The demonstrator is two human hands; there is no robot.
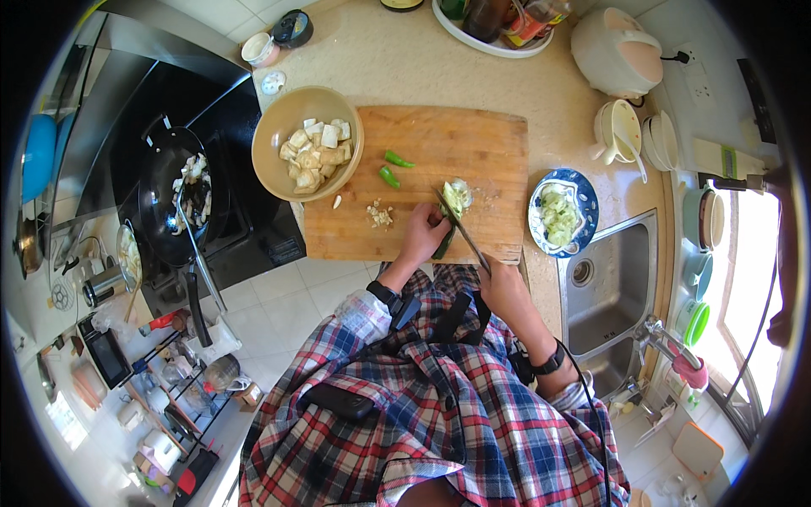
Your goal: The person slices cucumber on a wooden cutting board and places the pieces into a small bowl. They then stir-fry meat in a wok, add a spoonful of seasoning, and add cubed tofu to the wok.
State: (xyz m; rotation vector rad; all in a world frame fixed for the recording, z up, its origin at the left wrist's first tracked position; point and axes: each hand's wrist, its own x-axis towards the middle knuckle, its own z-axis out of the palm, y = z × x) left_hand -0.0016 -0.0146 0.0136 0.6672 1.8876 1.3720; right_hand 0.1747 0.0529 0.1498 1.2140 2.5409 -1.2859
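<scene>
My right hand (505, 286) grips the handle of a kitchen knife (469, 238). Its blade slants across a green vegetable (443, 246), possibly cucumber, at the front of a wooden cutting board (405, 244). Curled fingers of my left hand (426, 229) hold the vegetable beside the blade, hiding part of it. Cut pale-green pieces (457, 195) lie just beyond the knife. Farther left on the board are two green chili peppers (398, 159), chopped garlic (379, 213) and a single clove (337, 201). To the right, a blue-patterned plate (592, 201) holds sliced pale-green vegetable (559, 217).
A tan bowl (269, 149) of tofu cubes (309, 158) overlaps the board's left edge. Beyond it, a black wok (158, 234) with food and a metal spatula (201, 260) sits on the stove. The steel sink (608, 298) is at right. A tray (494, 45) of bottles stands behind.
</scene>
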